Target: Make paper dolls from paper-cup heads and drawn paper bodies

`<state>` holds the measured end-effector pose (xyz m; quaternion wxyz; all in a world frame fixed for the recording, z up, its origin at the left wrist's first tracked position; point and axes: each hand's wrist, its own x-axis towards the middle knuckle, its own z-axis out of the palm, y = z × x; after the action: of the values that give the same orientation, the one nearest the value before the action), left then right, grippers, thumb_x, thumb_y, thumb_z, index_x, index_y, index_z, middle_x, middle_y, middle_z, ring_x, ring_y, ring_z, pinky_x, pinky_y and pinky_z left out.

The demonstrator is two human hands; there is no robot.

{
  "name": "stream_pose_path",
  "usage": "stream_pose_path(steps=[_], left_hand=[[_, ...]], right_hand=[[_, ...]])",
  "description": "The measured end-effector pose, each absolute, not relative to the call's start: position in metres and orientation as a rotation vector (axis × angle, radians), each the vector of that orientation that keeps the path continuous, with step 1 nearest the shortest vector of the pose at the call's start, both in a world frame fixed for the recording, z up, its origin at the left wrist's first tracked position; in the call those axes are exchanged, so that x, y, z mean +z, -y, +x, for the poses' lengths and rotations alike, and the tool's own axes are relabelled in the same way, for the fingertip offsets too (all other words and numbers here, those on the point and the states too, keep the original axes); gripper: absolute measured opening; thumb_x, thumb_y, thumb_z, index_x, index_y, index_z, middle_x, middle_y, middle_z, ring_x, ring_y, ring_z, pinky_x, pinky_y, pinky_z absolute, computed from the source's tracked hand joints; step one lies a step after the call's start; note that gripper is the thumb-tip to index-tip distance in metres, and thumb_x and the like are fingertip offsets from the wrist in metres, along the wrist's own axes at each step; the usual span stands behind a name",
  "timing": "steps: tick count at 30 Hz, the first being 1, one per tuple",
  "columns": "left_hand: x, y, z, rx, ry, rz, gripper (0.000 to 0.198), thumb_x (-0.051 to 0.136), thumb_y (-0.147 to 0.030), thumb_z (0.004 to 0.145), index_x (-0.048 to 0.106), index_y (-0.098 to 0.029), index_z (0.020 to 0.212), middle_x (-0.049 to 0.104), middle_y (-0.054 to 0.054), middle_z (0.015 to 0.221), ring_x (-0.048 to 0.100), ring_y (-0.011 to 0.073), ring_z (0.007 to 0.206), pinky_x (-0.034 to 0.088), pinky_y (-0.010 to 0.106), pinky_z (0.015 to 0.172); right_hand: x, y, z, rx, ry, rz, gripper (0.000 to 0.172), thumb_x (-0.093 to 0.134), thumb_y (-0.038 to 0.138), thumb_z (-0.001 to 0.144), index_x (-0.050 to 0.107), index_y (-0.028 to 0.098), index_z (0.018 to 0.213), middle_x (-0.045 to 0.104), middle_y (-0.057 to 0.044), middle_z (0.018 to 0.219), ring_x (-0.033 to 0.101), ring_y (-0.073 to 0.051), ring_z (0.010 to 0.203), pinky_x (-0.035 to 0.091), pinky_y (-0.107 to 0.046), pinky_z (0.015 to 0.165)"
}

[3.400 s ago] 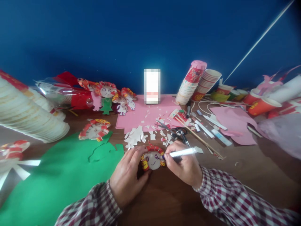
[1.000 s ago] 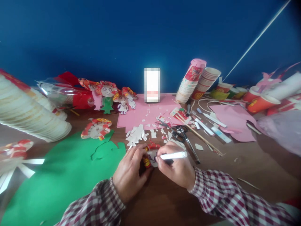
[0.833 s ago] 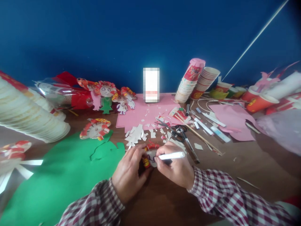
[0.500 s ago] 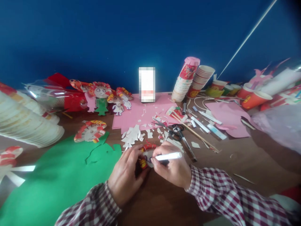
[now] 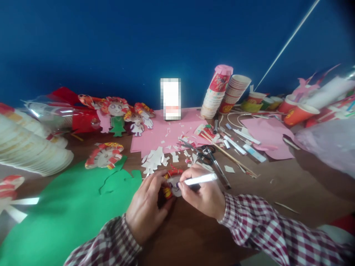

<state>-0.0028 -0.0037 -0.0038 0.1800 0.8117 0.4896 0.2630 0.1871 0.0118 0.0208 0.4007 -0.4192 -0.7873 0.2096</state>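
Paper-cup face (image 5: 173,180), one, red-and-yellow rim, lies toward the near edge of the surface (image 5: 177,236); left rim held by left hand (image 5: 146,207). Right hand (image 5: 204,197) grips one white marker (image 5: 202,179), tip at face.

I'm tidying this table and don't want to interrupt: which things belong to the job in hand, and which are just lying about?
In the job:
- paper face, with the left hand at its edge
- marker, held in the right hand

Apparently lying about now:
- scissors
- white scraps
- green sheet
- pink sheets
- paper figures
- cup stacks
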Motion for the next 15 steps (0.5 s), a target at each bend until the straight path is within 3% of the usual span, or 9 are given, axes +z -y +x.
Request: stream_pose_path(steps=[15], left_hand=[[-0.0056,0.0041,-0.0035,0.768,-1.366,2.313,0.030,0.060,-0.018,0.075,0.046,-0.021,0.102,0.052,0.010,0.123,0.049,0.0259,0.113,0.045,0.044,0.093]], right_hand=[[0.0151,-0.0107,0.1844,0.556,2.065,-1.041,0.007,0.055,0.022,0.083,0.056,0.020,0.077,0.059,-0.001,0.067,0.052,-0.015,0.066,0.045,-0.030,0.067]])
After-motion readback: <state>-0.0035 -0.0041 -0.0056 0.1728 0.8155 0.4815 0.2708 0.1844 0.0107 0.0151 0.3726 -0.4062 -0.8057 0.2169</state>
